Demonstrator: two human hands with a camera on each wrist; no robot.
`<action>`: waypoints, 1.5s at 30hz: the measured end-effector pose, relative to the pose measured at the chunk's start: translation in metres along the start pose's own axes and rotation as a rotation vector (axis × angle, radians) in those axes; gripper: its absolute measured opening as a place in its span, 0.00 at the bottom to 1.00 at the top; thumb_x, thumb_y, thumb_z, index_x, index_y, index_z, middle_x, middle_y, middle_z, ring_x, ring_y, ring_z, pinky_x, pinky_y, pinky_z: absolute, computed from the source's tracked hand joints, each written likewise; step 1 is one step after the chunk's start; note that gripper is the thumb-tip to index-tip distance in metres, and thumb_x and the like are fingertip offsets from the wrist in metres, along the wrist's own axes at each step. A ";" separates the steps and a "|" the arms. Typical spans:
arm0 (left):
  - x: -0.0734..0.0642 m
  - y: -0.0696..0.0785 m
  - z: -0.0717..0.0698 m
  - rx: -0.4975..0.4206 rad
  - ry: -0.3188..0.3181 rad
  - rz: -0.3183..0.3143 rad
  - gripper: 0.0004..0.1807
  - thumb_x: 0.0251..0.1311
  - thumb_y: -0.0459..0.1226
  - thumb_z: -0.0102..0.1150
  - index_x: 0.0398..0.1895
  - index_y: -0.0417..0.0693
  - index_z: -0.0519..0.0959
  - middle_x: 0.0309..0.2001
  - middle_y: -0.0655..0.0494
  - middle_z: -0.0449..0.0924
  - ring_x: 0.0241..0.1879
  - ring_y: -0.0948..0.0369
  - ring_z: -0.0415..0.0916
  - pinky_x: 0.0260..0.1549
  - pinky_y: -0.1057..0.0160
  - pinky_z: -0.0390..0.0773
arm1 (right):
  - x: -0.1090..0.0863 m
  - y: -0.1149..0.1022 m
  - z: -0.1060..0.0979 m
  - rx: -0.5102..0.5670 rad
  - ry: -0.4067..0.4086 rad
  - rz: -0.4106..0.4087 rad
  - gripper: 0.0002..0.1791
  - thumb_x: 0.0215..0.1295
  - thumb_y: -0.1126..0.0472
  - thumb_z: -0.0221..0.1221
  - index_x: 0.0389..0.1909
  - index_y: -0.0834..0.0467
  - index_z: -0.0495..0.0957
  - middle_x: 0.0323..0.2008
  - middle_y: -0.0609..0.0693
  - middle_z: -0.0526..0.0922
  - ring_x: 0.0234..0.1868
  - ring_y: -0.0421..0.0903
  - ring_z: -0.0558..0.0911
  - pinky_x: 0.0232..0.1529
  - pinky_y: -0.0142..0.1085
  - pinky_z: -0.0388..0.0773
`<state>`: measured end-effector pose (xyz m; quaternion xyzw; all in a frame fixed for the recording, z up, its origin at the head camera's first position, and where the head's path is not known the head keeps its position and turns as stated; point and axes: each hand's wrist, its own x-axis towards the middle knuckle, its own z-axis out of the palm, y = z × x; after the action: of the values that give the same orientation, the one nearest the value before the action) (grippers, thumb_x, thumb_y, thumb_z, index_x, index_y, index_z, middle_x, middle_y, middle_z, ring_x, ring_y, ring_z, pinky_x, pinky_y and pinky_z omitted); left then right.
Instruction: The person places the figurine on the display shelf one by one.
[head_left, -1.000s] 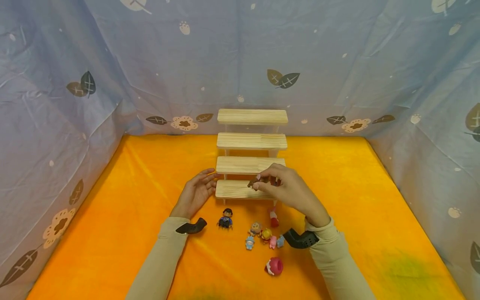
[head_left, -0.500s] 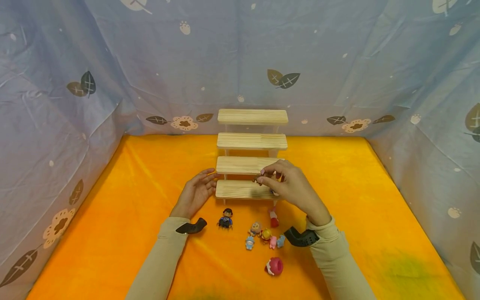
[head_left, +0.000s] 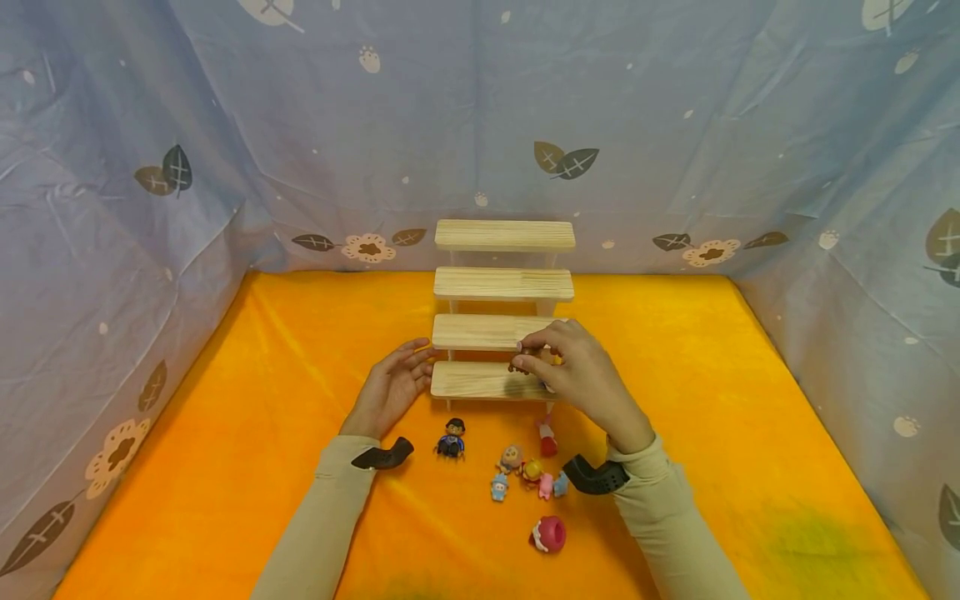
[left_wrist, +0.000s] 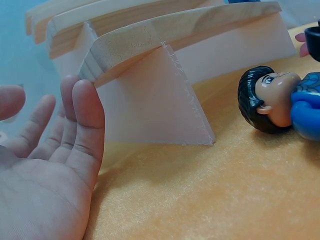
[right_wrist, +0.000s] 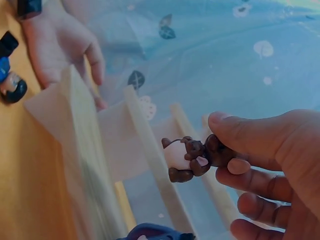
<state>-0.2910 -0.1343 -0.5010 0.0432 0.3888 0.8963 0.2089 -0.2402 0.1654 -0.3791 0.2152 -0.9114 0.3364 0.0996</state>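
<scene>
My right hand (head_left: 581, 367) pinches a small brown toy animal figurine (right_wrist: 192, 155) by its head, between thumb and fingers. The figurine has a pale belly and a pinkish ear, and lies tilted sideways in the right wrist view. It is held over the right part of the lowest board of a wooden tiered stand (head_left: 480, 379). On that board's right end, partly behind the hand, is a figure with a dark blue-purple top (right_wrist: 155, 232). My left hand (head_left: 390, 387) has its fingers extended, fingertips right at the left end of the lowest board (left_wrist: 135, 50).
A toy man in blue and black (head_left: 451, 439) lies in front of the stand. To its right are several small figurines, among them a light blue one (head_left: 499, 486) and a red-and-pink one (head_left: 547, 436). Nearer sits a crimson cup-shaped toy (head_left: 549, 533). Patterned cloth (head_left: 480, 108) hangs behind.
My right hand has shifted slightly right along the lowest board with the brown figurine, which has turned a little in its fingers. The left hand stays in place.
</scene>
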 end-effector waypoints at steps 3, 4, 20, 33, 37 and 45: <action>0.000 0.000 0.001 0.005 0.003 -0.002 0.26 0.82 0.43 0.38 0.74 0.39 0.57 0.57 0.51 0.76 0.43 0.60 0.76 0.45 0.65 0.78 | 0.000 0.001 0.003 -0.042 0.011 -0.006 0.12 0.62 0.53 0.70 0.43 0.55 0.87 0.40 0.47 0.84 0.40 0.46 0.72 0.39 0.38 0.70; 0.000 0.000 0.001 0.007 0.004 -0.003 0.27 0.82 0.44 0.37 0.76 0.38 0.55 0.58 0.51 0.76 0.43 0.60 0.76 0.45 0.65 0.78 | 0.000 0.001 0.004 -0.049 0.017 -0.012 0.13 0.62 0.53 0.70 0.43 0.55 0.88 0.40 0.47 0.85 0.40 0.45 0.71 0.39 0.38 0.69; 0.000 0.001 0.001 0.002 0.000 -0.001 0.29 0.82 0.44 0.38 0.77 0.37 0.52 0.58 0.51 0.76 0.43 0.61 0.76 0.45 0.65 0.78 | 0.004 0.007 0.016 -0.103 0.030 -0.082 0.12 0.60 0.54 0.72 0.41 0.56 0.89 0.38 0.49 0.87 0.39 0.50 0.76 0.45 0.43 0.69; 0.000 0.000 0.000 0.002 0.000 -0.016 0.30 0.82 0.45 0.38 0.78 0.38 0.51 0.59 0.52 0.76 0.43 0.61 0.76 0.45 0.65 0.79 | 0.003 0.013 0.020 -0.112 0.024 -0.074 0.12 0.59 0.54 0.72 0.41 0.55 0.89 0.39 0.49 0.88 0.39 0.48 0.76 0.44 0.43 0.68; 0.000 0.000 0.000 -0.004 -0.012 -0.006 0.26 0.82 0.44 0.37 0.75 0.39 0.57 0.58 0.52 0.77 0.43 0.60 0.76 0.45 0.65 0.78 | 0.004 0.014 0.021 -0.120 0.010 -0.073 0.12 0.60 0.53 0.71 0.42 0.56 0.89 0.39 0.49 0.88 0.39 0.48 0.77 0.44 0.42 0.68; -0.001 0.001 -0.001 -0.011 -0.022 0.002 0.21 0.81 0.43 0.39 0.69 0.44 0.66 0.57 0.52 0.78 0.43 0.60 0.76 0.46 0.65 0.78 | 0.006 0.013 0.026 -0.138 -0.035 -0.066 0.12 0.63 0.53 0.69 0.43 0.54 0.89 0.40 0.49 0.88 0.40 0.47 0.76 0.46 0.45 0.69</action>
<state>-0.2909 -0.1359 -0.5010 0.0524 0.3812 0.8982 0.2124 -0.2520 0.1556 -0.4041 0.2438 -0.9264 0.2654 0.1093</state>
